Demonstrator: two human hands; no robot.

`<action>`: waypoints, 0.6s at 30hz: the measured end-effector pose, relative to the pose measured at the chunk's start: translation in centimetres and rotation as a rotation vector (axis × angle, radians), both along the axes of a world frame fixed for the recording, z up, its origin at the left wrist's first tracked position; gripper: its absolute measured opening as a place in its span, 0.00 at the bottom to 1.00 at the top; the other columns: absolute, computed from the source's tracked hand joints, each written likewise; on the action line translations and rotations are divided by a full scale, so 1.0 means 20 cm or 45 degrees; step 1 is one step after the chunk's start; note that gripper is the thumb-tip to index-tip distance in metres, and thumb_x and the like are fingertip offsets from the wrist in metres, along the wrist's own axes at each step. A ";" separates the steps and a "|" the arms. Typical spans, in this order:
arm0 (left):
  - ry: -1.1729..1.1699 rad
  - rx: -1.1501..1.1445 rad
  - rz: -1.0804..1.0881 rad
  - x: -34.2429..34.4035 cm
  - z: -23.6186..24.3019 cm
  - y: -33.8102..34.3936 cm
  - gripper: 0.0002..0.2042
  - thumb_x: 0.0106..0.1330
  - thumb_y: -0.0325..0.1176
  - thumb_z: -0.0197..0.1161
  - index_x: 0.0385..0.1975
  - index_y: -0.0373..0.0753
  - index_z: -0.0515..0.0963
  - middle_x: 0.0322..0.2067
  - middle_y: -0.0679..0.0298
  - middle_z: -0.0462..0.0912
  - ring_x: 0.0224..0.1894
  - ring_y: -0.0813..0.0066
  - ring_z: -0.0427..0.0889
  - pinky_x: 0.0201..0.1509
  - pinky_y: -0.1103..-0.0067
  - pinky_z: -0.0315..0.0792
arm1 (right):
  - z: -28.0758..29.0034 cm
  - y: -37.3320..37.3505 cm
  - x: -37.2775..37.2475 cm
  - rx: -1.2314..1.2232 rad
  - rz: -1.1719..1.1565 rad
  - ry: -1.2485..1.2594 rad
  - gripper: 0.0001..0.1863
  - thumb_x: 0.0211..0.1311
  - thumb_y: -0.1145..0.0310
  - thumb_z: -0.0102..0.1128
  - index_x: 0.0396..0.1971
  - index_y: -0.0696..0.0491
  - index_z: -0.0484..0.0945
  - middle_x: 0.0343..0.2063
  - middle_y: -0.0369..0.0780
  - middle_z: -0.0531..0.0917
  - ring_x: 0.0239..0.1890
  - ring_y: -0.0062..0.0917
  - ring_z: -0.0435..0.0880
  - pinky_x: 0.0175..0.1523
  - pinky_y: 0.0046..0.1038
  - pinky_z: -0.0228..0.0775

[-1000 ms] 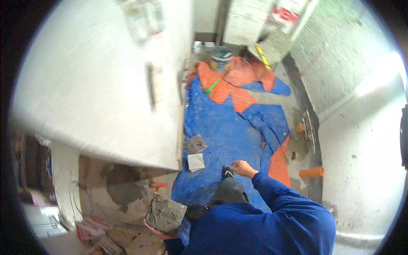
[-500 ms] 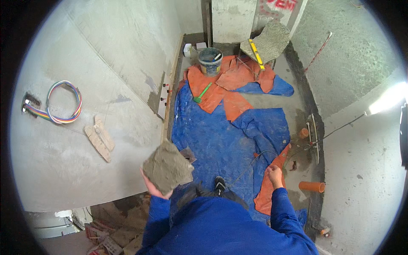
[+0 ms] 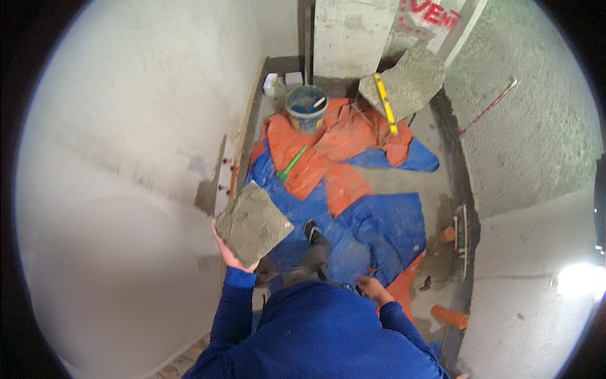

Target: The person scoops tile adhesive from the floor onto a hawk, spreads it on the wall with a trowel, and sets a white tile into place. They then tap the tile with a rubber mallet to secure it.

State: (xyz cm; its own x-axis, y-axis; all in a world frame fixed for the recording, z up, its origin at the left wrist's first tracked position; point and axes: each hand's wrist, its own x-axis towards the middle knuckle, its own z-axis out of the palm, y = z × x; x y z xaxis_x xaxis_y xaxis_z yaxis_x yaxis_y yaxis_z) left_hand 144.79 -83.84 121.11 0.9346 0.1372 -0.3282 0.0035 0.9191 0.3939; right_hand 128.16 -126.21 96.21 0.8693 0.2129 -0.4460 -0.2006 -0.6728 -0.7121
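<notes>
A square slab coated with rough grey mortar [image 3: 254,224] is tilted in my left hand [image 3: 233,254]. My palm supports its lower left side, the thumb shows at the left edge, and the remaining fingers are hidden behind it. Low in front of my body, my right hand [image 3: 374,289] is bent inward with its fingers curled together. Something small and dark is at its fingertips, too blurred to name. Below this hand lie blue and orange sheets.
A bucket [image 3: 307,108] stands at the back on an orange sheet [image 3: 347,136], near a green-handled tool [image 3: 294,162]. A yellow spirit level [image 3: 386,104] rests on a speckled slab [image 3: 413,79]. An orange pipe [image 3: 449,316] sticks out at right; a blue sheet [image 3: 391,221] covers the floor.
My view has shifted toward the back of the room. My right hand has moved left, closer to my body. The mortar-coated slab stays in my left hand, slightly higher in view.
</notes>
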 end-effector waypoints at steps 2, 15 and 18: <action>-0.055 -0.100 -0.028 0.47 -0.07 -0.05 0.34 0.76 0.64 0.45 0.72 0.46 0.67 0.71 0.57 0.70 0.70 0.51 0.70 0.73 0.52 0.65 | 0.03 -0.07 0.39 -0.255 0.277 0.061 0.19 0.67 0.58 0.64 0.51 0.54 0.85 0.41 0.49 0.89 0.45 0.42 0.89 0.51 0.43 0.78; -0.366 0.445 0.165 2.15 -0.06 -0.03 0.31 0.80 0.60 0.39 0.73 0.46 0.65 0.72 0.57 0.67 0.70 0.54 0.71 0.74 0.56 0.66 | 0.81 0.06 3.00 -0.189 0.395 0.080 0.13 0.62 0.63 0.60 0.41 0.52 0.86 0.39 0.50 0.88 0.47 0.47 0.87 0.51 0.47 0.77; -0.029 0.569 0.387 2.42 -0.16 -0.01 0.31 0.81 0.59 0.39 0.74 0.45 0.64 0.73 0.57 0.66 0.71 0.55 0.70 0.76 0.56 0.63 | 0.85 0.14 3.50 -0.090 0.682 0.283 0.13 0.61 0.65 0.58 0.40 0.55 0.85 0.37 0.52 0.87 0.44 0.46 0.87 0.48 0.46 0.76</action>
